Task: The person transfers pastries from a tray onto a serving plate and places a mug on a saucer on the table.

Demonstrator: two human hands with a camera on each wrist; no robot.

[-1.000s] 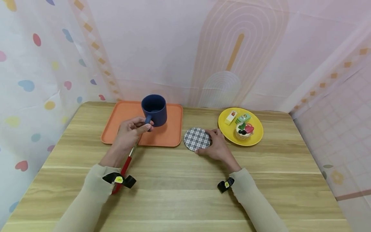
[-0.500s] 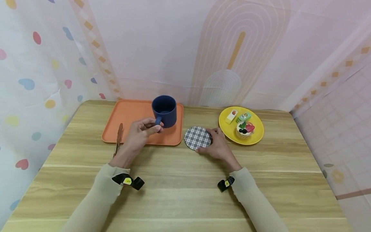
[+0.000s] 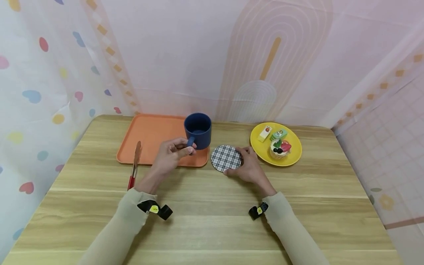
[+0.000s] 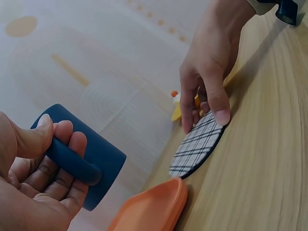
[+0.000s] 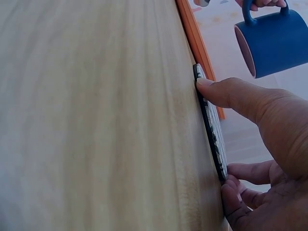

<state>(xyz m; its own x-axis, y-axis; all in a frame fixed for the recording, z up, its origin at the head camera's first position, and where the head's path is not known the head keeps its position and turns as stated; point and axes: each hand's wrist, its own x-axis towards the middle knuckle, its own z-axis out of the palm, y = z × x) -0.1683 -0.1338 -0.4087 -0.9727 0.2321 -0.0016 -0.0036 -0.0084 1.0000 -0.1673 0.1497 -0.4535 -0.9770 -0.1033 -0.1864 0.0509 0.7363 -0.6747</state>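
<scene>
A dark blue mug [image 3: 200, 133] hangs in the air over the right end of the orange tray [image 3: 152, 138]. My left hand [image 3: 170, 156] grips it by the handle, with the thumb on top and fingers curled through, as the left wrist view shows. Flat on the table lies a round plaid coaster [image 3: 225, 158], right of the tray. My right hand [image 3: 248, 165] holds the coaster by its edge, thumb at the near side and fingers at the right. In the right wrist view the coaster [image 5: 211, 127] has a dark underside.
A yellow plate [image 3: 294, 156] at the back right bears a fruit-topped cupcake [image 3: 279, 149] and two small cartons [image 3: 264, 133]. Red-handled tongs [image 3: 135, 165] lean on the tray's front edge, partly behind my left forearm. A patterned cloth wall [image 3: 185, 55] stands behind the table.
My left hand has carried the mug rightward, from the tray's middle toward the coaster. The tongs have come into fuller sight. My right hand and the coaster have stayed in place.
</scene>
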